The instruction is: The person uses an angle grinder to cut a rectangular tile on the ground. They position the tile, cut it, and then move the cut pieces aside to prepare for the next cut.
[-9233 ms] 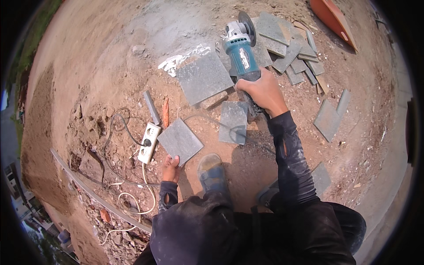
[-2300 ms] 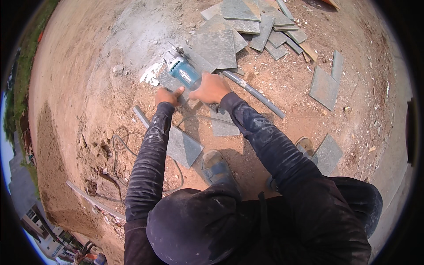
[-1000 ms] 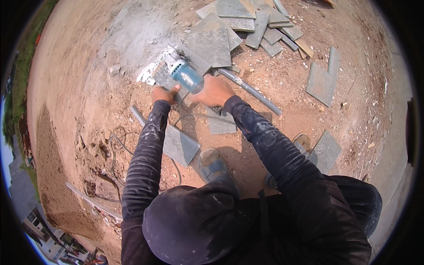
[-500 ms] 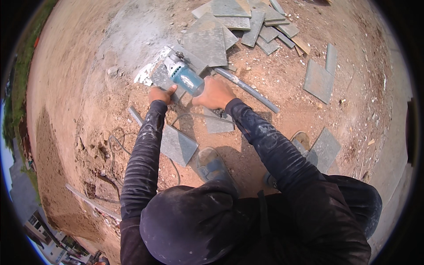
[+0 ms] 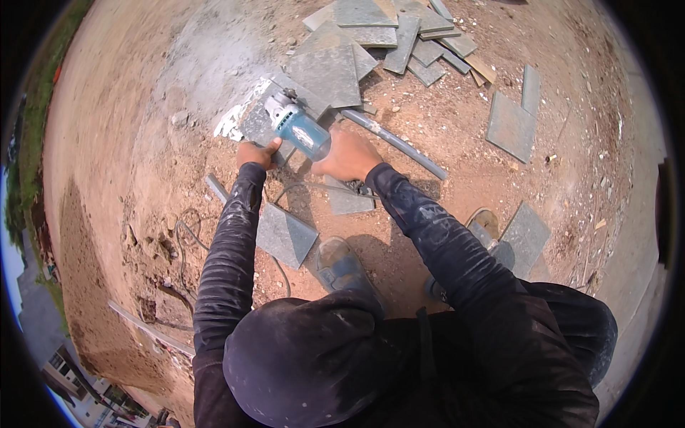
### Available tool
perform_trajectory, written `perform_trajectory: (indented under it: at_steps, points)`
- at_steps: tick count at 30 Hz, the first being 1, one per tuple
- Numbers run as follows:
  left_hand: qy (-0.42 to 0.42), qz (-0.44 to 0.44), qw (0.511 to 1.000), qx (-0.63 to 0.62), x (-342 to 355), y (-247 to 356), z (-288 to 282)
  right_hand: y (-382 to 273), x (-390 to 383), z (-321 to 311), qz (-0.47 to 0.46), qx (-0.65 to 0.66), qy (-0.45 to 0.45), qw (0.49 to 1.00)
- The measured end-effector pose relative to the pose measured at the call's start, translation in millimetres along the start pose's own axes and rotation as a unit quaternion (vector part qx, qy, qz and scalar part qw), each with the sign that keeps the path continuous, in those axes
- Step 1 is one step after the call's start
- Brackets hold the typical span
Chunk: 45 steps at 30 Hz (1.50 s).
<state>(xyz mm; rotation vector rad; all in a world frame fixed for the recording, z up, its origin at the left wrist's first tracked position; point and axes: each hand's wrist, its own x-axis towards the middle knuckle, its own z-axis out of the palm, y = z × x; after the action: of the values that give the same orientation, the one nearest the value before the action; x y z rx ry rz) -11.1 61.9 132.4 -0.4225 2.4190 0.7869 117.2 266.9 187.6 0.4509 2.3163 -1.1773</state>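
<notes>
The right hand (image 5: 349, 155) is wrapped around the body of a teal angle grinder (image 5: 301, 133), its fingers closed on the casing just behind the teal section; the far side of that grip is hidden. The grinder points away and to the left, so its metal head lies beyond the fingers of both hands, over a gray tile (image 5: 257, 123). The left hand (image 5: 253, 155) is at this tile's near edge, the thumb laid on top and the other fingers curled in close to the edge; how far they reach underneath cannot be told. The thumb is just beside the grinder's casing, and whether they touch is unclear. White powder (image 5: 230, 123) lies at the tile's left side, and a larger slab (image 5: 327, 73) sits beyond the grinder. A gray bar (image 5: 399, 144) lies to the right of the right hand, while another tile (image 5: 287, 235) lies nearer the person, beside a shoe (image 5: 341, 264).
</notes>
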Motion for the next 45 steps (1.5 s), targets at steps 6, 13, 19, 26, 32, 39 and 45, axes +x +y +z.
perform_trajectory:
  at_steps: [6,13,19,26,32,39,45]
  points:
    - [0.006,0.005,1.0,-0.005,8,-7,3,1,-6,-4,0.005,-0.009,-0.012,1.0]
    - [0.001,-0.002,1.0,0.009,11,-7,1,8,-9,2,-0.003,-0.008,-0.007,1.0]
    - [-0.003,0.001,1.0,0.003,5,-1,1,12,-13,0,-0.001,0.0,-0.007,1.0]
    - [-0.002,-0.003,1.0,0.008,3,1,1,14,-19,-4,-0.004,0.003,-0.01,1.0]
    - [0.003,-0.001,1.0,0.014,6,-2,2,15,-23,-4,-0.009,-0.004,0.0,1.0]
    - [0.002,0.003,1.0,0.015,8,-3,3,24,-24,-2,-0.02,-0.002,-0.001,1.0]
    - [-0.004,0.02,1.0,0.022,12,-8,2,24,-26,0,-0.016,-0.006,0.02,1.0]
